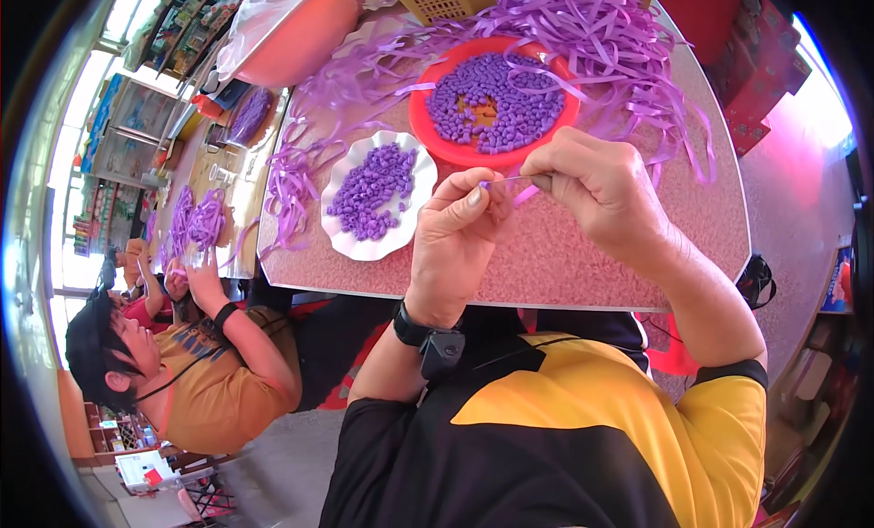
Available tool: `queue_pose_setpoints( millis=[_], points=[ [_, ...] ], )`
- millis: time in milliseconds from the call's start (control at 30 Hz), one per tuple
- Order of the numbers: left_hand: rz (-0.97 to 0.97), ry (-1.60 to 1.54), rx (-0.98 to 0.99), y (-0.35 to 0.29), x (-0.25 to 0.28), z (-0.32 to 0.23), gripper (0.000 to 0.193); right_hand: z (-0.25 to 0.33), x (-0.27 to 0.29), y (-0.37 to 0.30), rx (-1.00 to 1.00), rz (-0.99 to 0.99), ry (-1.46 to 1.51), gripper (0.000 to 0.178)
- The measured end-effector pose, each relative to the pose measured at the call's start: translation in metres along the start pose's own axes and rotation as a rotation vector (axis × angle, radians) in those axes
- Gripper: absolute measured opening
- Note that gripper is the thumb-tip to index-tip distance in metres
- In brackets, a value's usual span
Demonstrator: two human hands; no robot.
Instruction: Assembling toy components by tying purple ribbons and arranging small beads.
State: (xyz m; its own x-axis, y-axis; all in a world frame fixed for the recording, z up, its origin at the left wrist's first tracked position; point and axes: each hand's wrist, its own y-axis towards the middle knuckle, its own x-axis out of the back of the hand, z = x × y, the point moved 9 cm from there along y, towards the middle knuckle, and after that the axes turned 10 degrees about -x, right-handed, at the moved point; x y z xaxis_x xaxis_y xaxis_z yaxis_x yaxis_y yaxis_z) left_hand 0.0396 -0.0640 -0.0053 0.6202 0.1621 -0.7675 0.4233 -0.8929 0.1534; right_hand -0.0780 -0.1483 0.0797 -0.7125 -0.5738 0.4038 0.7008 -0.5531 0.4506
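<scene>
My left hand (455, 237) pinches a small purple bead (485, 185) between thumb and fingertips, above the near side of the table. From there a thin needle-like wire (517, 177) runs to my right hand (601, 187), whose thumb and fingers are closed on its other end. A purple ribbon (526, 195) shows just below the wire; whether it joins the wire is hidden. Beyond my hands sits a red plate (421, 118) of purple beads. Left of my left hand is a white scalloped dish (350, 245), also holding purple beads.
Loose purple ribbons (583, 27) heap at the back, near a yellow basket (437, 0). A large orange-red bowl (300, 41) with clear plastic stands back left. On the left, a person in an orange-brown shirt (228, 391) works at an adjoining table with ribbons.
</scene>
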Motion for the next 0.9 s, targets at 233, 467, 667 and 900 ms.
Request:
queue_pose_setpoints(
  millis=[233, 467, 667, 900],
  points=[
    [0.023, -0.071, 0.016, 0.003, 0.001, 0.007, 0.022, 0.004, 0.003, -0.003, 0.038, -0.033, -0.147, 0.014],
    [-0.081, 0.196, -0.116, -0.003, -0.003, -0.004, 0.017, 0.004, -0.003, -0.006, -0.01, -0.004, -0.186, 0.013],
    [-0.081, 0.447, -0.139, -0.006, -0.01, -0.015, 0.022, 0.0, -0.016, -0.008, -0.044, 0.007, -0.062, 0.015],
    [-0.115, 1.539, -0.381, -0.011, 0.023, -0.129, 0.006, 0.001, -0.006, 0.002, -0.19, 0.141, 0.184, 0.014]
  ],
)
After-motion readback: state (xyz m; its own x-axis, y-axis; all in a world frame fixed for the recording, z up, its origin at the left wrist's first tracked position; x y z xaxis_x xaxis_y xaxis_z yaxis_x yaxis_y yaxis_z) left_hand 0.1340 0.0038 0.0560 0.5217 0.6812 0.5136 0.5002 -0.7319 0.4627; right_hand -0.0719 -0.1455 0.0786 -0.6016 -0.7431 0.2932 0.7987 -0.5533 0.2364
